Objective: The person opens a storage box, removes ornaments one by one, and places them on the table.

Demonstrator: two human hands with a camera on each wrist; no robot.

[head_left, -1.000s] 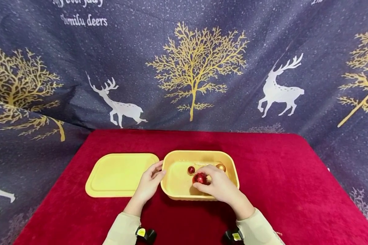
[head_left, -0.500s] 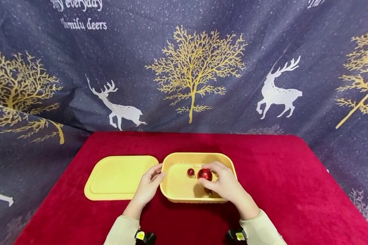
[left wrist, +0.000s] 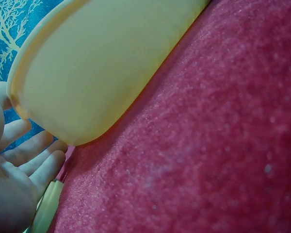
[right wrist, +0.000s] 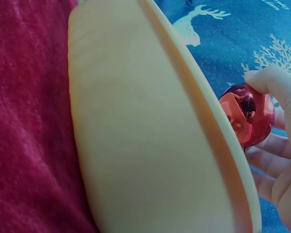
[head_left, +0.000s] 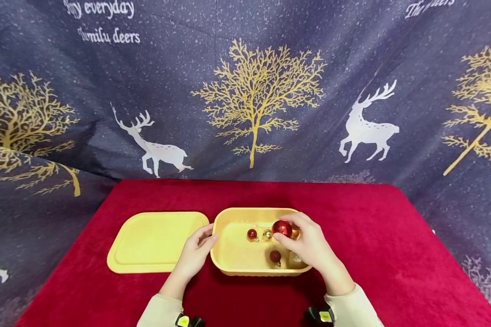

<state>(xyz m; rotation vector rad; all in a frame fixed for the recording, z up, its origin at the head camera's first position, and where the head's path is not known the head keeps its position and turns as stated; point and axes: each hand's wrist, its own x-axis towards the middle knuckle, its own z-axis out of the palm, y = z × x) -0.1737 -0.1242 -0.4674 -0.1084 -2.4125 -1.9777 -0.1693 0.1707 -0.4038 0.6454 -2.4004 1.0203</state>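
Observation:
A yellow plastic box (head_left: 237, 272) stands uncovered on the table. My left hand (head_left: 196, 250) rests at its left end; in the left wrist view the fingers (left wrist: 31, 145) lie fairly straight against the wall. Between the thumb and fingers of my right hand (head_left: 311, 240) is a shiny red Christmas ball (head_left: 282, 229), pinched over the box's right part. In the right wrist view this ball (right wrist: 247, 115) shows above the rim. Inside the box lie a small red ball (head_left: 251, 234), a small gold ball (head_left: 268, 234), a dark red ball (head_left: 275, 256) and a pale gold ball (head_left: 295, 260).
A flat yellow lid (head_left: 155, 243) lies left of the box, close to my left forearm. Red cloth (head_left: 368, 231) covers the table. Behind it hangs a dark blue curtain (head_left: 212, 150) printed with deer and golden trees.
My right hand has moved the large red ball rightward and slightly up over the box. The small gold ball and the balls near the front wall have come into sight. My left hand stays at the box.

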